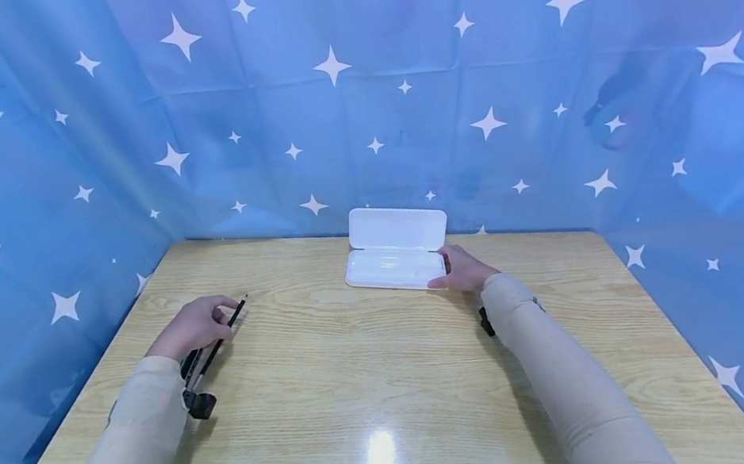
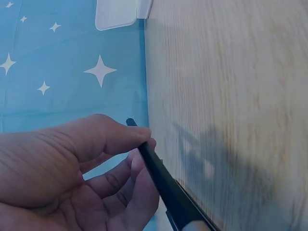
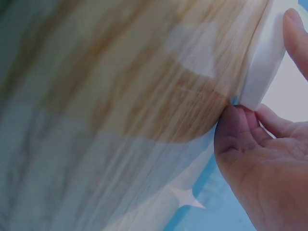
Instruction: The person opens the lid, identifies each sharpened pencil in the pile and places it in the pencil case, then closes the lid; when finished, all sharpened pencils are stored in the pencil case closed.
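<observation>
While left fingers (image 2: pixel 146 192) pinch black pencil (image 2: pixel 162 177) | right fingers (image 3: pixel 236 127) grip white case (image 1: pixel 397 230)

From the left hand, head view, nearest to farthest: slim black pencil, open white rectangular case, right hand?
1. Slim black pencil, pinched by the left hand.
2. Open white rectangular case, to the right.
3. Right hand, at the case's right end.
</observation>
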Demonstrator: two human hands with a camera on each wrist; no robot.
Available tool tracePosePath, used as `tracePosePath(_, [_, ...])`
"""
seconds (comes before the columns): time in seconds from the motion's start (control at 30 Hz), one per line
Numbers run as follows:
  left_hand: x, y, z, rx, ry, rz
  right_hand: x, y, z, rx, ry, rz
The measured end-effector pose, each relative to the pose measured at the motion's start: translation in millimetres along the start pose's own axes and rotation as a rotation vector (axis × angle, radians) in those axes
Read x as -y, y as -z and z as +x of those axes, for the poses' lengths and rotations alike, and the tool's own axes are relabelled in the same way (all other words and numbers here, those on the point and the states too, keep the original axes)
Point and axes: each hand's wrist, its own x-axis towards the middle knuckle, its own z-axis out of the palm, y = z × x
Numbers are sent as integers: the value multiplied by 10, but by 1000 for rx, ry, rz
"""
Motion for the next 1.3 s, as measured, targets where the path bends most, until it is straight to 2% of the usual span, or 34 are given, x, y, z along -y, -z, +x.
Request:
tracePosePath(0.17, [-38,-1,52,5,-12,-17,23,-4,-28,-5,-1,0])
tracePosePath(0.4, [-180,-4,103,-21,-71,10,30,4,-34,-10,8,1])
tracePosePath(0.7, [-304,-30,205,-24,-107,-20,16,17,-1,-11,-2,-8])
tracePosePath(1.3, [-518,-130,403,-91,-204,-7,59,7,-61,-13,20,-30])
